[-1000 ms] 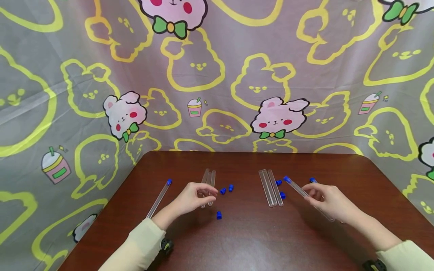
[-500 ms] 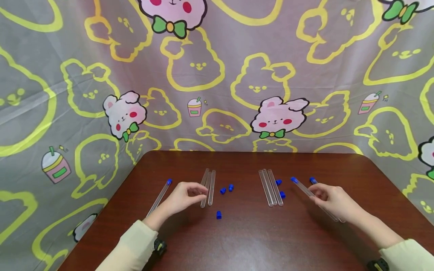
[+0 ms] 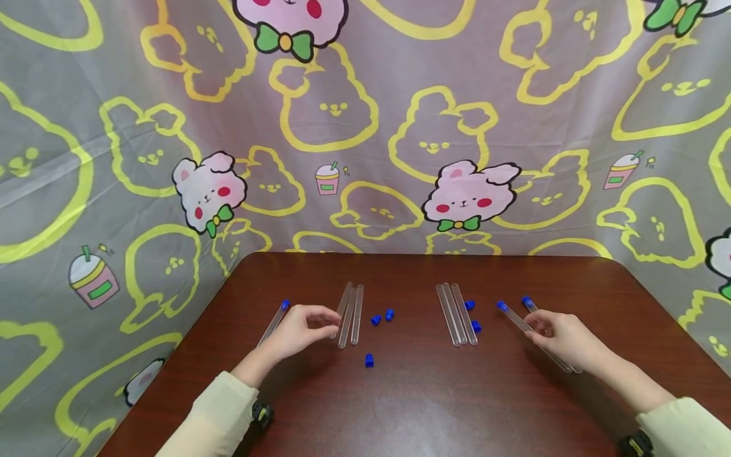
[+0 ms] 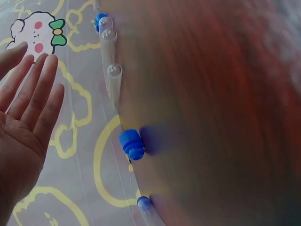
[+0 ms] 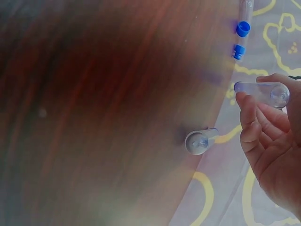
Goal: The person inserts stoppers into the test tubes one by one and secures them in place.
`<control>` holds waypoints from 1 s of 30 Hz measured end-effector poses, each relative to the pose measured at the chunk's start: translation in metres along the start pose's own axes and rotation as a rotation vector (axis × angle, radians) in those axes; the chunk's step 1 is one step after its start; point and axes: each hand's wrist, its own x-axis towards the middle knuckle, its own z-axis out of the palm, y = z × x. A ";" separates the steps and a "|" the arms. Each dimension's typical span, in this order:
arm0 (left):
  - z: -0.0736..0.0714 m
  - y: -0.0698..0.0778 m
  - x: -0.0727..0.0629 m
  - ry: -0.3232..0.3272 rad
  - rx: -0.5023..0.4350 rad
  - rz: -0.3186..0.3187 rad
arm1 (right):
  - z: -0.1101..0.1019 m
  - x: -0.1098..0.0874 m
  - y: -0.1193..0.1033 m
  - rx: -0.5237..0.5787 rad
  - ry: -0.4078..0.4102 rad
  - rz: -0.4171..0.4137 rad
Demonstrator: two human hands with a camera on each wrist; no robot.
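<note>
My left hand hovers just left of three uncapped clear test tubes, its fingers relaxed and fingertips near the leftmost one. In the left wrist view the palm shows with nothing in it. Under that wrist lies a test tube with a blue cap. My right hand pinches a blue-capped test tube between thumb and fingers, its capped end pointing away and to the left. Right beside it lies a second capped tube, whose blue cap shows past the fingers while the hand hides most of its body.
Three blue caps, one of them nearest me, lie right of the left tubes. Three more uncapped tubes lie side by side right of centre, with two blue caps along their right side. A patterned cloth hangs behind the brown table.
My left hand has drawn back leftward, uncovering the left test tubes. My right hand has carried its capped test tube a little to the right, closer to the other capped one.
</note>
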 end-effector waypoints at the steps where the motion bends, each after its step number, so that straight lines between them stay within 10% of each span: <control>1: -0.001 -0.002 0.000 0.003 0.004 0.004 | 0.000 0.000 0.001 -0.003 -0.002 0.002; 30: -0.020 -0.015 -0.007 0.055 0.052 0.027 | 0.004 0.005 0.003 0.024 -0.131 0.084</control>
